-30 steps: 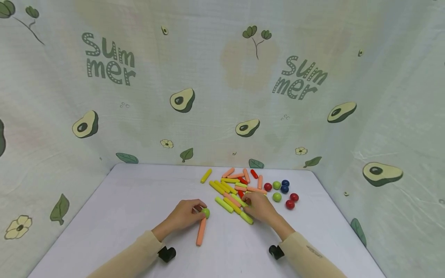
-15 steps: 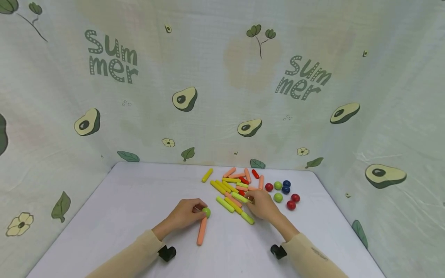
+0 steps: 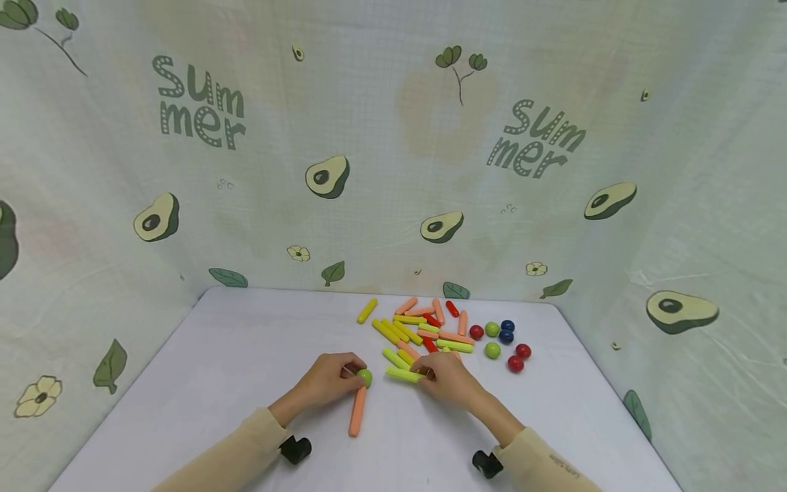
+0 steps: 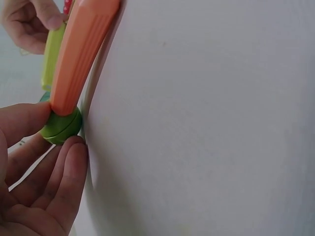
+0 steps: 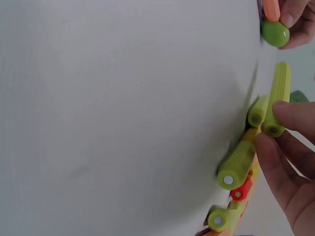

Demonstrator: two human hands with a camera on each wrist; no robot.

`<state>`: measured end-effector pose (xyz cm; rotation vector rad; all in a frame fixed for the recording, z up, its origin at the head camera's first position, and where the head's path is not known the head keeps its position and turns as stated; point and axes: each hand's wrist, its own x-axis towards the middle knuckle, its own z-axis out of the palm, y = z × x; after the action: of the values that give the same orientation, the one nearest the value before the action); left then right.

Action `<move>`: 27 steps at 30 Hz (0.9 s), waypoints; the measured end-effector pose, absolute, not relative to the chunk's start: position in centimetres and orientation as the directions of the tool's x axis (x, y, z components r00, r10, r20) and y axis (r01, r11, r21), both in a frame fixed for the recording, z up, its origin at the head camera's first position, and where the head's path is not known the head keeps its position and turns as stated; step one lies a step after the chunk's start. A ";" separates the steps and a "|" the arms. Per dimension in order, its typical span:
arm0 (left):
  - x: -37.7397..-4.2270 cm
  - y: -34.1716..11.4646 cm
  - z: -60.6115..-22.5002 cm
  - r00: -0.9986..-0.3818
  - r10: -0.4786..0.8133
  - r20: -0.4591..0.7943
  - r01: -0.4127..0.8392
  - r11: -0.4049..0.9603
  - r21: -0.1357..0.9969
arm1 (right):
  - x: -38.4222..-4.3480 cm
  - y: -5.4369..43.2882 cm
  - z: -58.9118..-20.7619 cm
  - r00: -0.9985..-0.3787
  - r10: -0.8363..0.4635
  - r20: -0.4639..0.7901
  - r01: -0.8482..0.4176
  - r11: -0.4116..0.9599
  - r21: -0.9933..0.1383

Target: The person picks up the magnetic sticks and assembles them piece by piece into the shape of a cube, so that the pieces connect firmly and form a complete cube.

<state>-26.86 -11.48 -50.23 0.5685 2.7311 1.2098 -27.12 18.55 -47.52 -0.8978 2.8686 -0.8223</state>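
My left hand [image 3: 330,376] pinches a green ball [image 4: 61,127] between thumb and fingers. An orange magnetic stick [image 3: 357,412] joins that ball and points toward the table's near side. To the right, my right hand [image 3: 450,378] pinches one end of a yellow-green magnetic stick [image 5: 280,88], whose other end points left toward the green ball with a gap between. A round dark spot shows in the end of this stick in the right wrist view. Beneath and behind the right hand lies a pile of sticks, partly hidden by the fingers, including a yellow stick [image 3: 386,332].
Farther back lie several orange sticks and a red stick [image 3: 451,309]. Right of the pile sit loose balls: red [image 3: 515,363], green [image 3: 492,350] and dark blue [image 3: 506,337]. A printed cloth [image 3: 381,137] hangs behind the white table [image 3: 258,328].
The right hand picked a yellow-green stick out of the pile, turned it, and brought it left and nearer. The left hand stayed in place with the green ball and orange stick.
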 end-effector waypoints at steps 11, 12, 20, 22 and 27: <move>-26.9 -11.5 -50.1 -0.926 0.371 0.070 0.302 0.618 0.726 | -26.7 17.0 -47.4 -0.806 -0.576 0.138 -0.560 0.665 -0.495; -26.9 -11.5 -50.1 -0.926 0.370 0.070 0.302 0.617 0.727 | -26.8 16.9 -47.5 -0.807 -0.575 0.138 -0.559 0.667 -0.493; -26.9 -11.4 -50.2 -0.931 0.357 0.075 0.296 0.621 0.726 | -27.2 16.2 -47.8 -0.812 -0.566 0.141 -0.556 0.680 -0.478; -26.9 -11.4 -50.1 -0.930 0.358 0.082 0.302 0.619 0.725 | -27.3 16.0 -47.9 -0.814 -0.563 0.141 -0.554 0.682 -0.477; -26.9 -11.3 -50.0 -0.929 0.356 0.099 0.319 0.639 0.700 | -27.6 15.6 -48.1 -0.822 -0.552 0.139 -0.544 0.690 -0.477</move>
<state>-26.93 -11.27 -50.00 0.5766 2.8001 1.1819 -27.65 15.58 -48.14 -0.9323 2.8743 -0.8027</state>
